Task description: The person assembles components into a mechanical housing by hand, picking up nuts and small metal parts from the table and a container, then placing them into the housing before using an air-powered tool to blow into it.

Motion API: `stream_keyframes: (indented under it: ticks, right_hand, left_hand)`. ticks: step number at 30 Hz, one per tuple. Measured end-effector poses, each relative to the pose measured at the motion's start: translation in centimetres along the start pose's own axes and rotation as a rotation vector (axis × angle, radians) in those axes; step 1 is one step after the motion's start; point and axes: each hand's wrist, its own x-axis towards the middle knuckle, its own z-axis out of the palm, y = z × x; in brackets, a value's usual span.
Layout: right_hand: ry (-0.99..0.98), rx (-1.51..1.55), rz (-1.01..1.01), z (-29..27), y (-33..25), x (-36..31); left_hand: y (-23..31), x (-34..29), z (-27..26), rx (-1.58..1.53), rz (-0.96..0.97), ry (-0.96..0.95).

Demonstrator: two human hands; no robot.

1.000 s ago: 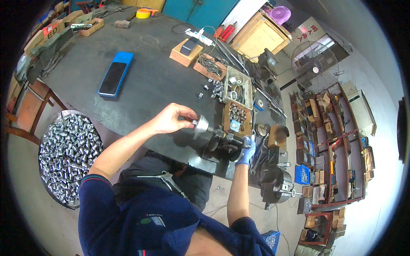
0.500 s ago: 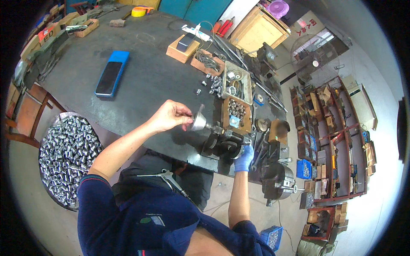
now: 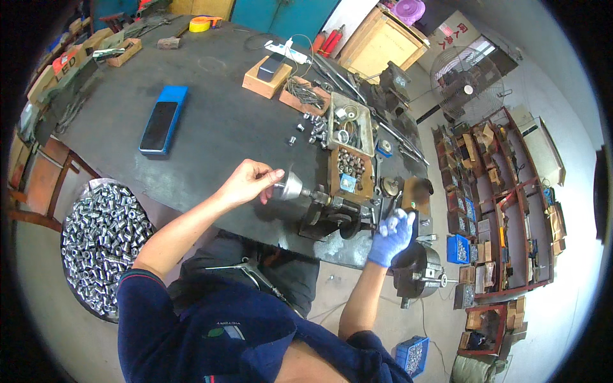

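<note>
My bare left hand (image 3: 248,183) is closed, its fingers curled and the thumb at the rim of a cone-shaped metal head (image 3: 290,187). Anything between those fingers is hidden. The cone sits on the shaft of a dark bench-mounted spindle device (image 3: 332,216) at the table's near edge. To the right of that device, my right hand (image 3: 391,240) wears a blue glove, raised with its fingers bent inward. Something greyish shows at its fingertips, too small to name. A dark bench vise (image 3: 416,276) stands just beyond the glove.
A wooden box of small metal fittings (image 3: 367,180) and a pale tray of parts (image 3: 350,143) stand behind the spindle. Loose fittings (image 3: 317,132) lie beside them. A blue-cased phone (image 3: 162,124) rests at left, above a large tub of metal fittings (image 3: 102,246).
My gloved right hand has come off the spindle device's right end and moved right and up. My left hand has shifted slightly left, its thumb now stretched toward the cone's rim.
</note>
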Motion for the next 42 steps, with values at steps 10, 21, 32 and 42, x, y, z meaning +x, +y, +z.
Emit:
stream_keyframes:
  ticks: [10,21,32,42]
  right_hand:
    - [0.308,-0.242,0.251,-5.7,6.0,-0.3]
    - [-0.014,0.023,-0.023,-0.1,1.1,3.1]
    - [0.331,-0.048,0.164,-7.5,6.0,-3.4]
    - [0.377,0.018,0.145,-6.1,8.3,-0.9]
  left_hand:
    - [0.4,0.0,-0.2,-0.084,-0.062,-0.004]
    - [-0.7,-13.9,-13.2,0.502,-0.160,0.559]
    - [1.6,-15.1,-14.0,1.149,-0.209,0.575]
    - [-7.2,14.2,-3.2,0.893,0.104,0.083]
